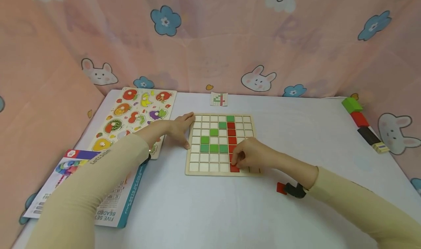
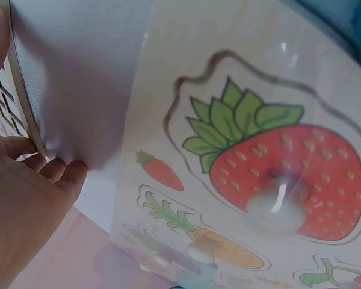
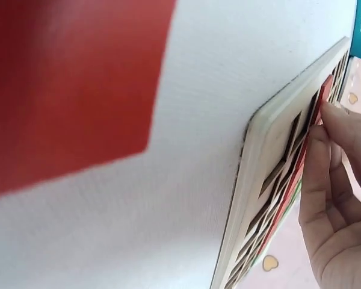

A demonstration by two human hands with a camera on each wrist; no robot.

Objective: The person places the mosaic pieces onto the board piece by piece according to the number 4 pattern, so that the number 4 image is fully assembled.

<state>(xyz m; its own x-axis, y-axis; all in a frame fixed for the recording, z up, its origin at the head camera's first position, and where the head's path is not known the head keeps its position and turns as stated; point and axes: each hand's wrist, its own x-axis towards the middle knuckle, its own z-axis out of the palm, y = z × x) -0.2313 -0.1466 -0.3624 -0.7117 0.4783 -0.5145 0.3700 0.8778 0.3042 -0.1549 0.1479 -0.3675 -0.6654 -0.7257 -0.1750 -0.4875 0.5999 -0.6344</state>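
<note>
A wooden grid board [image 1: 187,163] lies on the white table, with green tiles [image 1: 214,148] in a stepped pattern and a column of red tiles [image 1: 231,132]. My left hand [image 1: 180,129], fingers spread, rests along the board's left edge; in the left wrist view its fingertips touch that edge. Over the near end of the red column, my right hand [image 1: 251,152] pinches a red tile [image 3: 326,90] between thumb and index finger at the board's surface. The hand hides some cells. Another red tile [image 1: 281,188] lies on the table below the right wrist.
Behind the board lies a small pattern card [image 1: 219,99]. A fruit peg puzzle [image 1: 169,108] and a printed box [image 1: 108,216] lie on the left, under my left arm. Along the right edge stand a green block [image 1: 352,104], red block [image 1: 359,119], black piece [image 1: 368,136] and striped yellow piece [image 1: 380,147].
</note>
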